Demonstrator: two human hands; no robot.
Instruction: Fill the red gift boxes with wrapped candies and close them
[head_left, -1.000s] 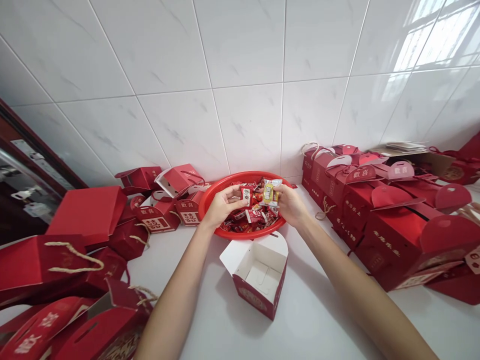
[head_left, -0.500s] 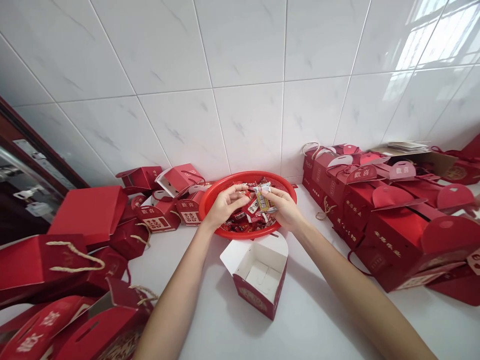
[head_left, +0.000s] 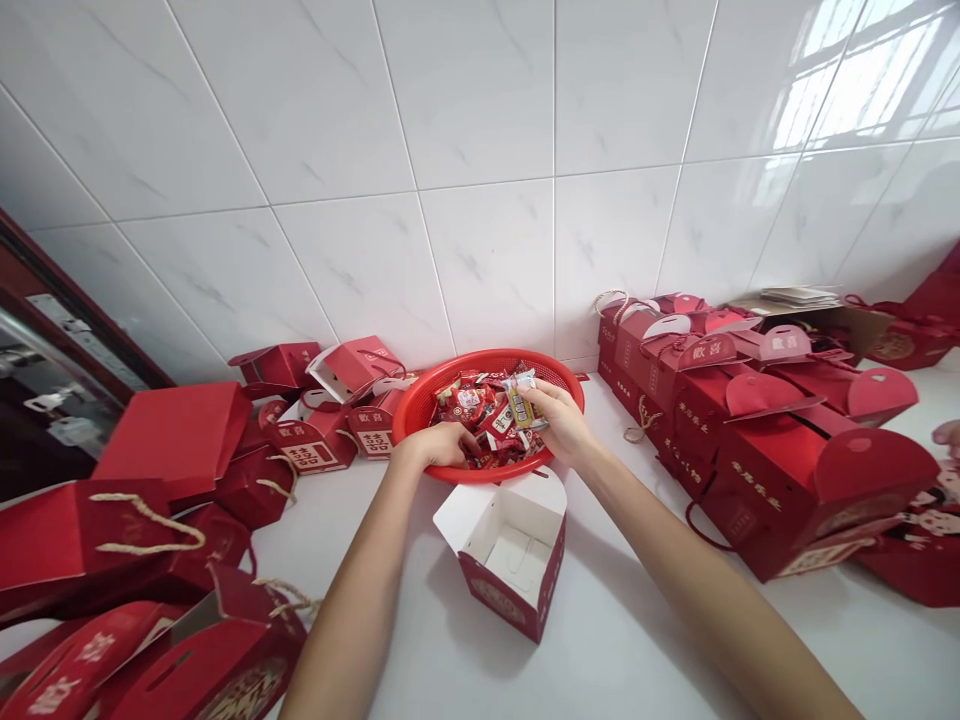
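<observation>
A red plastic basket (head_left: 409, 410) holds a heap of wrapped sweets (head_left: 466, 400), mostly in red wrappers. My left hand (head_left: 444, 443) dips over its near left rim, fingers curled down among the sweets. What those fingers pinch, if anything, is hidden. Over the basket's right side, my right hand (head_left: 561, 415) is closed on a few wrapped sweets (head_left: 523, 402), one in a silver and yellow wrapper. Just in front of the basket stands an open red gift box (head_left: 501, 590), its white inside bare and its flaps spread.
Red gift boxes (head_left: 307, 445) with rope handles crowd the left side. Rows of closed red boxes (head_left: 795, 490) line the right, with an open carton (head_left: 855, 325) behind them. A white tiled wall (head_left: 487, 260) rises behind. Part of another person's hand (head_left: 949, 437) shows at the right edge.
My left hand has moved away from my right hand, down and left into the sweets. My right hand still grips its sweets. Another person's hand has appeared at the right edge.
</observation>
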